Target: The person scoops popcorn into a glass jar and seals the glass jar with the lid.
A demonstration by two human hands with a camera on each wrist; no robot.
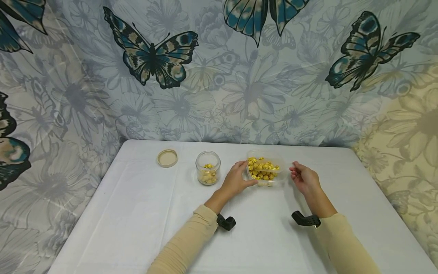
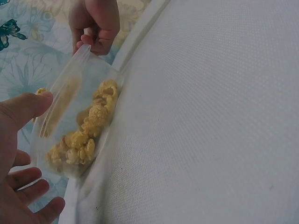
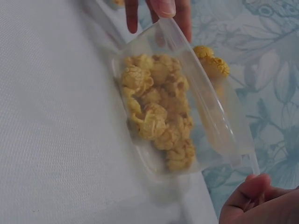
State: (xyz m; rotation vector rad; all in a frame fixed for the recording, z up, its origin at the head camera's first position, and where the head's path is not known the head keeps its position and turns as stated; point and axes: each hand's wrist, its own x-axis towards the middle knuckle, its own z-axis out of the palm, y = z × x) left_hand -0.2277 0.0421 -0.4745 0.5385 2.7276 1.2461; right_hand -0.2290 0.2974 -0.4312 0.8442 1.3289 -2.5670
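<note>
At the far left of the white worktop (image 1: 137, 213), whose covering shows a fine woven grain and pressed creases, a round, tan-edged lid (image 1: 167, 158) lies flat. To its right stands a clear, smooth-walled, uncapped jar, (image 1: 208, 160) partly filled with yellow popcorn; if glass, it would be the heavier, more breakable piece, best held around its middle. Next, the left hand (image 1: 236, 179) spans the near end of the tub (image 3: 200, 126), thumb on the rim, its fingers spread apart rather than clamped. The tub sits right of the jar, a thin, translucent rectangular box with rounded corners, loaded with knobbly, brittle-looking popcorn pieces (image 1: 262, 176). It should be light, slick and springy, so its walls could bow under a squeeze; the corners and rim look the stiffest places to hold. At its right end, the right hand (image 1: 306, 180) has fingers curled together, pinching the rim's corner.
</note>
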